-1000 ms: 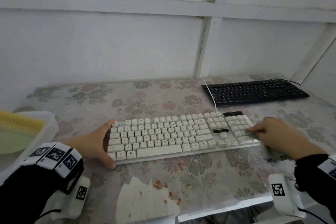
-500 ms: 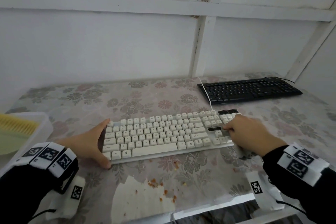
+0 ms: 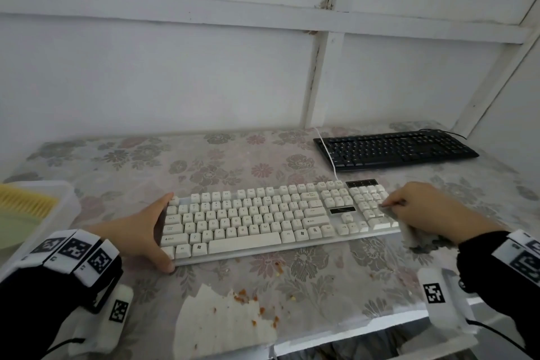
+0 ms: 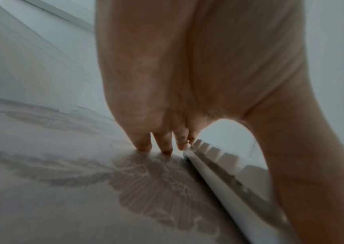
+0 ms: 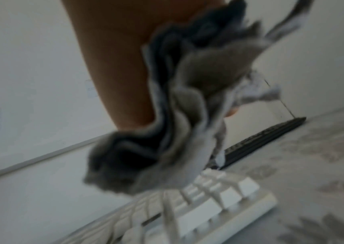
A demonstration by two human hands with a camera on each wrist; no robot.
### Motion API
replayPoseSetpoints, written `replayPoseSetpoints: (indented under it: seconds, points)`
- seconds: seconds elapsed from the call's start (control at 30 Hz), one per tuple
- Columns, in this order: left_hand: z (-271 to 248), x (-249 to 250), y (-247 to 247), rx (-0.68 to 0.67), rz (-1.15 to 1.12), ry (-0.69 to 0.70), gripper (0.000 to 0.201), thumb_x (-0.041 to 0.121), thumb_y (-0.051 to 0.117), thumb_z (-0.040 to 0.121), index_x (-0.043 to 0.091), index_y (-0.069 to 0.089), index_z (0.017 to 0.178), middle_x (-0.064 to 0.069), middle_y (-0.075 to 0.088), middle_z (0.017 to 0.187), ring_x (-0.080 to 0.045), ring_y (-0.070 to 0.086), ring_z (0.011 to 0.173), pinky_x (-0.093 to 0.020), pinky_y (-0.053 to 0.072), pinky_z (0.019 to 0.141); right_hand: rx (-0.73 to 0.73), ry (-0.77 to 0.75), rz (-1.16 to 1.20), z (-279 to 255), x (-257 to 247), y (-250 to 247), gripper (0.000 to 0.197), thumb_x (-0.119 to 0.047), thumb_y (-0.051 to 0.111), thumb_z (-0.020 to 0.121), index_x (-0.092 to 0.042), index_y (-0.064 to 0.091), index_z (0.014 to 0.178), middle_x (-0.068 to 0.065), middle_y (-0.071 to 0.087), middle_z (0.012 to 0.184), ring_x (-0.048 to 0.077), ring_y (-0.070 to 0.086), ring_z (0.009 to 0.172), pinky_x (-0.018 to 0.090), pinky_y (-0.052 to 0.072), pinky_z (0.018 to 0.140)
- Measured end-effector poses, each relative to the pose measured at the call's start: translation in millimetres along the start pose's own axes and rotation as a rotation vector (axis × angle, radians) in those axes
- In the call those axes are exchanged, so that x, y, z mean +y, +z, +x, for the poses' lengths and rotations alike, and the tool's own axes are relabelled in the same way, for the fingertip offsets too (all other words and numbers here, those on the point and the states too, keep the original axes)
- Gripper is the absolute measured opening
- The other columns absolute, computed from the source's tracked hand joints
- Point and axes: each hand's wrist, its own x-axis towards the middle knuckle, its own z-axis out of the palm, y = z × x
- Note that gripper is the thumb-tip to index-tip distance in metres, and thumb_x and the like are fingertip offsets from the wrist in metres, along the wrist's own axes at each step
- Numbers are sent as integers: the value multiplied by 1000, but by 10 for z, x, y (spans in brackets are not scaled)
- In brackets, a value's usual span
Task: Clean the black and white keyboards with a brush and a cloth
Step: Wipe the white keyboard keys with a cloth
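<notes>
The left hand (image 3: 137, 232) braces the left end of the white keyboard (image 3: 263, 219), thumb at its near corner and straight fingers (image 4: 162, 142) along the short edge with their tips down on the tablecloth (image 3: 233, 161); it is spread flat, not wrapped round anything. The right hand (image 3: 423, 207) is curled round a bunched grey cloth (image 5: 166, 132), soft and fuzzy with darker folds, and presses it on the number pad at the keyboard's right end. The white keyboard lies flat with its long axis left to right, its space bar toward the person, its pale blocky keys standing in straight rows. Its white cable (image 3: 327, 152) runs away from its far edge. Beyond its right end lies the black keyboard (image 3: 394, 149), low and slim, roughly parallel and slightly angled. The cloth-covered table has a faded flower print, with orange crumbs (image 3: 248, 298) before the white keyboard. Left of the white keyboard stands a clear plastic tub (image 3: 67, 199) with yellow bristles (image 3: 26, 203) showing inside.
</notes>
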Motion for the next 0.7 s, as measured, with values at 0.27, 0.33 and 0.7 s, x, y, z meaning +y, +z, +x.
replayPoseSetpoints:
  seconds: [0.27,0.33,0.7]
  points:
    - [21,-53,2,7,6,1,177,66,86,9,25,-12,150,6,17,156,-12,25,137,-24,24,108,-6,-12,-78,193,-406,245,30,-16,47,88,-23,73,101,-1,68,105,16,62,85,26,50,69]
    - [23,-50,0,9,3,3,177,66,86,9,25,-12,150,6,17,156,-12,25,137,-26,24,110,-43,20,-54,201,-421,216,29,-17,50,87,-25,73,102,0,69,105,19,64,89,27,50,72]
    - [37,-50,-4,4,12,9,175,64,88,12,24,-12,150,6,18,155,-8,27,133,-23,25,107,-213,41,-75,169,-323,25,29,-20,51,92,-12,68,114,5,66,117,21,61,107,29,49,91]
